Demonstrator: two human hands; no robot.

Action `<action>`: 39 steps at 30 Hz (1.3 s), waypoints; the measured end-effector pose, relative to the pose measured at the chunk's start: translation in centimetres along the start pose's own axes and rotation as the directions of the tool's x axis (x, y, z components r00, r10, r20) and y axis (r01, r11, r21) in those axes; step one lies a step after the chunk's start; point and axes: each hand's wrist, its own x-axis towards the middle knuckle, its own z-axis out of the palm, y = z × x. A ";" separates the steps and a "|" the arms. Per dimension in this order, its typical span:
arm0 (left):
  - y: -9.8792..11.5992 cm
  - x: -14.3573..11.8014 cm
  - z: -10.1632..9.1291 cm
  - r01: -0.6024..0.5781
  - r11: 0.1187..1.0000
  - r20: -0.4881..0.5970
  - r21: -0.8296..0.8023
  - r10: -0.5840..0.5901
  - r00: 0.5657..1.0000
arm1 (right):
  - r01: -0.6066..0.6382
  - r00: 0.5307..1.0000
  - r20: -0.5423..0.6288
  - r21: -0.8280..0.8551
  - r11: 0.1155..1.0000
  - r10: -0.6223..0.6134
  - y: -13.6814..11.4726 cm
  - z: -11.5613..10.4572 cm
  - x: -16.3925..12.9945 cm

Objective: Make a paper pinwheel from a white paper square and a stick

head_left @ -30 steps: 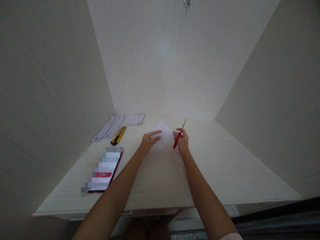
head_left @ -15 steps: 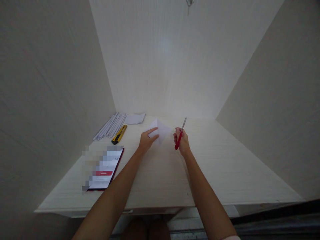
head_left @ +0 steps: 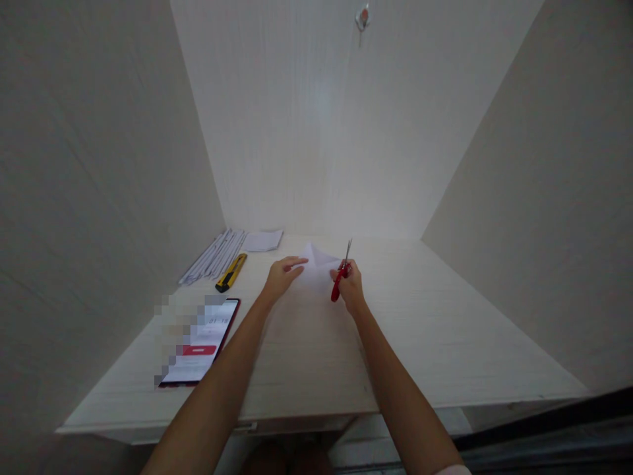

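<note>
The right hand swings the red scissors in from the paper's right side, blades now nearly upright against the white paper. The left hand flattens, and the paper sinks lower toward the worktop.

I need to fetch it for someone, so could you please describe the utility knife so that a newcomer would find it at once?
Start at the white desk and go to its far left corner. Beside the bundle of white paper strips lies the utility knife, short and yellow with black trim, the only yellow thing there.
</note>
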 end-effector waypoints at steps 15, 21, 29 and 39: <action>-0.3 -0.1 -0.6 0.279 0.916 0.321 -0.289 -0.182 0.929 | -0.094 0.973 0.222 0.100 0.991 0.070 -0.2 -0.1 -0.2; -0.1 0.0 -1.3 0.179 0.970 0.272 -0.164 -0.130 0.954 | -0.153 0.963 0.238 0.093 0.984 0.127 -0.5 0.0 -0.7; -0.5 0.4 -2.8 0.124 0.991 0.143 -0.042 -0.117 0.983 | -0.255 0.929 0.295 0.067 0.965 0.225 -2.6 -0.5 -1.7; 2.2 1.3 -4.2 0.084 0.996 0.065 0.025 -0.085 0.994 | -0.367 0.844 0.415 -0.012 0.930 0.339 -4.4 -1.2 -2.8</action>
